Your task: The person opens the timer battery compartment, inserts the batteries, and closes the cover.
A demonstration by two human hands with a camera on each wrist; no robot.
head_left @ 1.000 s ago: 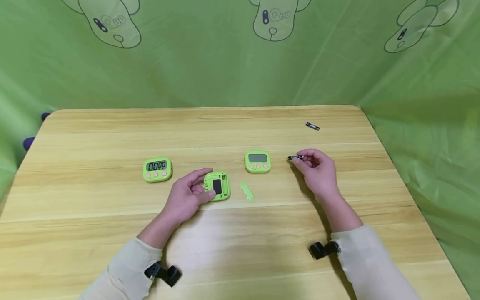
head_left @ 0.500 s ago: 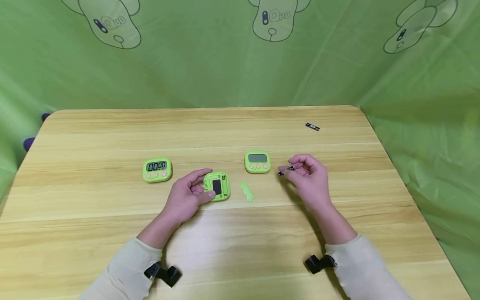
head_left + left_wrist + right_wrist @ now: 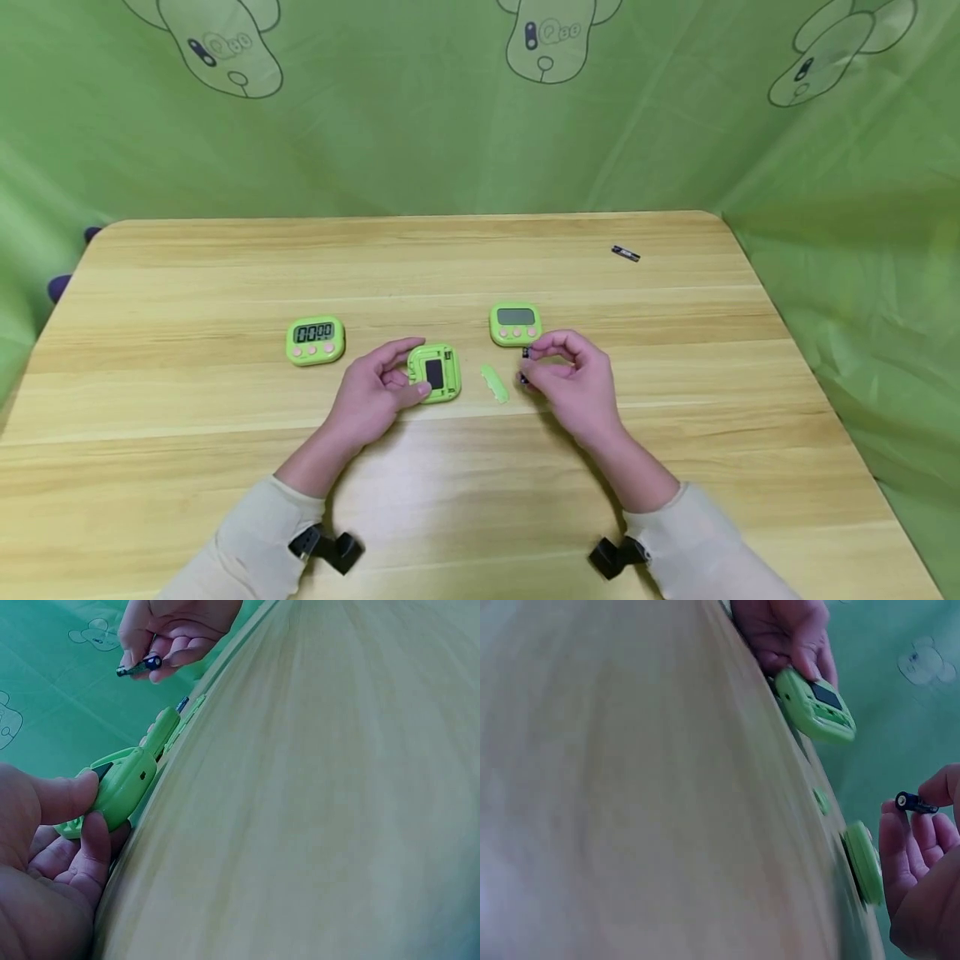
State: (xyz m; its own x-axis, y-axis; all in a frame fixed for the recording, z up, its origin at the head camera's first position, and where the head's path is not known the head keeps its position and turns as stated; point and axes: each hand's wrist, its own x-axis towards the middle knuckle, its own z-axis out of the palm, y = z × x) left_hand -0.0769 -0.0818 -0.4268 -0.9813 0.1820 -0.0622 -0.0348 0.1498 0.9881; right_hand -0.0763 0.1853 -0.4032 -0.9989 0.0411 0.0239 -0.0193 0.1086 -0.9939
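My left hand holds a green digital timer back side up, thumb on its dark rectangle and fingers beneath. The timer's battery compartment is uncovered along its right side; no battery shows in it. My right hand pinches a small dark battery between thumb and fingers, above the table and right of the held timer. Between the hands lies a light green battery cover. Just beyond the right hand, a second green timer lies face up with a blank screen.
A third green timer, its screen reading zeros, lies face up to the left. Another dark battery rests toward the back right of the wooden table. A green curtain hangs behind and at the sides.
My right hand has moved left and toward me with the battery, turning it from lying sideways to pointing away from me. The left hand and its timer have stayed put.
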